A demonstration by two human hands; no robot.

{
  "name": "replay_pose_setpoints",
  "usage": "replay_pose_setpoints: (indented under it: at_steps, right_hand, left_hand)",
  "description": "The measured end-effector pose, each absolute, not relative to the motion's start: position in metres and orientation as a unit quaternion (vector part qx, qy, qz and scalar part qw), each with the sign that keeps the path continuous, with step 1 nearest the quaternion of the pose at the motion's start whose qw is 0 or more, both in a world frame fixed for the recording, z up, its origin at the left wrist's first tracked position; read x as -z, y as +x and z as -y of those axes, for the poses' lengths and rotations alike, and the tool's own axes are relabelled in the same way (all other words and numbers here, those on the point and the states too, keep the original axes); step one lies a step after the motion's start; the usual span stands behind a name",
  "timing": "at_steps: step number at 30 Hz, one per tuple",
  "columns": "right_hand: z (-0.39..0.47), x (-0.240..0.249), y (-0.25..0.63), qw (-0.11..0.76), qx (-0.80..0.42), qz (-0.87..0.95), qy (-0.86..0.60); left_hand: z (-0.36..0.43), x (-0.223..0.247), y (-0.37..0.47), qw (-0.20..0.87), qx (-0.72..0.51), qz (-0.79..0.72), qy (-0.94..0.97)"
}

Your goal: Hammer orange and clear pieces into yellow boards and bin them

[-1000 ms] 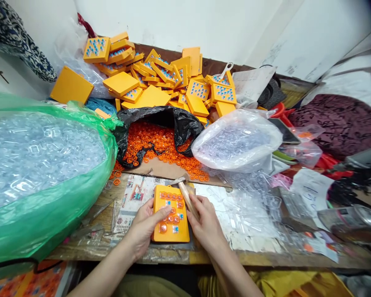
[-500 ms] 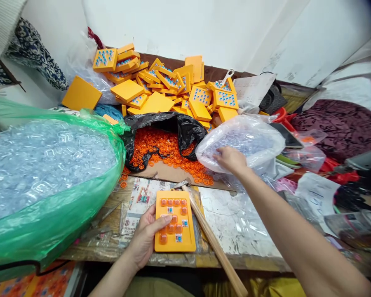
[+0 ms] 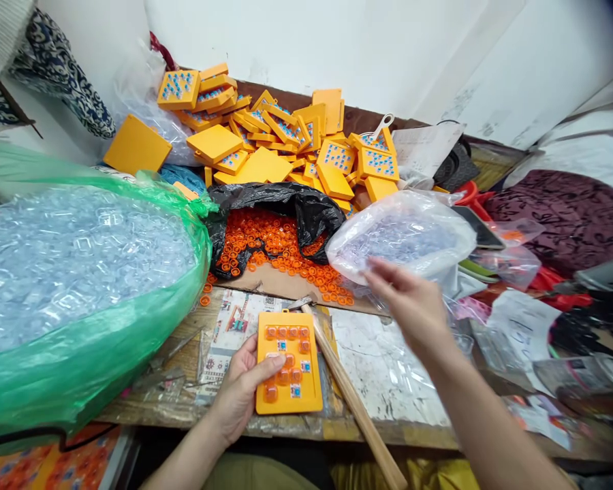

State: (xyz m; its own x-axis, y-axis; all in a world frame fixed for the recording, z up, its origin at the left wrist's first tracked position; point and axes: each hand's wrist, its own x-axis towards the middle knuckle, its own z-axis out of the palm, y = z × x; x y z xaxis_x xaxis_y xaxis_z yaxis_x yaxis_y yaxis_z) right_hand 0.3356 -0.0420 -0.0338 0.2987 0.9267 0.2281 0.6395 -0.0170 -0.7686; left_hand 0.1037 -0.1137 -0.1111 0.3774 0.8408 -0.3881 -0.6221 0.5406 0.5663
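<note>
Orange plastic fills the scene: a flat orange panel lies on the bench at lower centre of the frame, several of its pockets fitted with translucent orange caps. The left hand steadies it, palm at the panel's left edge and thumb pressed on its face, so that grip is closed on the panel. The right hand hangs in the air right of centre, just below a clear bag of small clear parts; its fingers are loosely curled and blurred, and I cannot tell whether they pinch anything. A wooden-handled hammer lies untouched just right of the panel, running toward the lower edge. At upper centre a black bag spills orange rings, with a heap of finished orange panels behind; a green bag of clear pieces fills the left. Judging by this, the fitting of parts into the panel is under way, and the next move calls for seating a small piece squarely in an empty pocket.
</note>
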Motion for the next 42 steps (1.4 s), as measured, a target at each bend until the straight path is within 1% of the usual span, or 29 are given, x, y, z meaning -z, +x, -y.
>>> replay_pose_setpoints:
  at_steps: [4,6,8,13,16,21,26,28,32,34,39,40,42]
  right_hand:
    - [0.115,0.077,0.283,0.437,-0.314,0.545,-0.643]
    - [0.137,0.099,0.265,0.499,-0.398,0.447,-0.626]
    - [0.147,0.115,0.254,0.524,-0.432,0.391,-0.621]
    - [0.151,0.128,0.239,0.561,-0.393,0.372,-0.626]
    - [0.152,0.132,0.236,0.566,-0.365,0.374,-0.638]
    - [0.15,0.138,0.238,0.56,-0.377,0.372,-0.637]
    - [0.145,0.136,0.242,0.567,-0.376,0.364,-0.636]
    - [0.144,0.131,0.243,0.568,-0.4,0.356,-0.626]
    - [0.146,0.123,0.243,0.57,-0.501,0.322,-0.566]
    - [0.149,0.124,0.242,0.585,-0.511,0.31,-0.548]
    - [0.156,0.136,0.236,0.603,-0.457,0.331,-0.564]
    - [0.156,0.137,0.237,0.597,-0.454,0.344,-0.565]
    - [0.152,0.134,0.247,0.539,-0.411,0.432,-0.595]
  left_hand:
    - [0.116,0.112,0.104,0.803,-0.469,-0.333,0.158]
    - [0.117,0.112,0.105,0.8,-0.477,-0.33,0.157]
    - [0.119,0.113,0.106,0.794,-0.484,-0.33,0.165]
    - [0.122,0.113,0.106,0.77,-0.504,-0.346,0.18]
    - [0.123,0.112,0.106,0.757,-0.516,-0.358,0.18]
    - [0.125,0.113,0.106,0.743,-0.522,-0.371,0.194]
    - [0.126,0.118,0.103,0.749,-0.515,-0.354,0.222]
    - [0.127,0.121,0.101,0.749,-0.512,-0.35,0.233]
    - [0.13,0.124,0.099,0.752,-0.512,-0.339,0.242]
    - [0.131,0.124,0.099,0.757,-0.507,-0.331,0.244]
    - [0.132,0.119,0.099,0.757,-0.505,-0.341,0.235]
    - [0.132,0.118,0.1,0.758,-0.504,-0.344,0.229]
    - [0.13,0.116,0.1,0.764,-0.502,-0.346,0.212]
